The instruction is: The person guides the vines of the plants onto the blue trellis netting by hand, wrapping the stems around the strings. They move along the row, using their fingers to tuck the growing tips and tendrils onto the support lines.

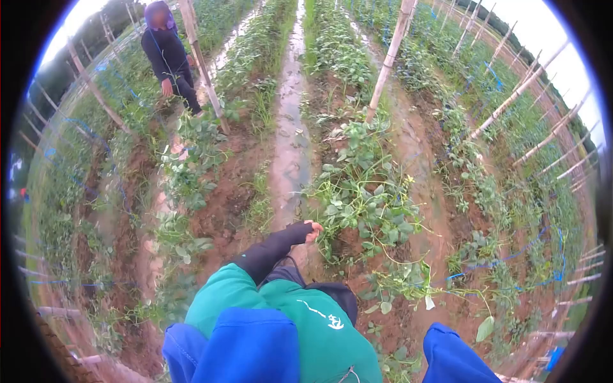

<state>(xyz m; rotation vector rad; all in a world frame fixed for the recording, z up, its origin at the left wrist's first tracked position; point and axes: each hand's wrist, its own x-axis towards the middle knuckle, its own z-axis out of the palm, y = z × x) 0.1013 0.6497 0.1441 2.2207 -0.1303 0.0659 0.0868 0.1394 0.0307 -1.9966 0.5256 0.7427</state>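
My left hand (313,231), below a dark sleeve (274,250), is at the left edge of a leafy vine plant (367,207). Its fingers look bent beside the stems, but they are too small to tell whether they hold anything. My right hand does not show. The vines spread over the soil bed in front of me, and a loose trailing stem with leaves (408,284) lies nearer to my body.
Another person in dark clothes (167,54) stands among plants at the upper left. Wooden poles (391,57) rise from the rows. A wet muddy furrow (288,147) runs ahead, and blue string (511,258) lies at the right.
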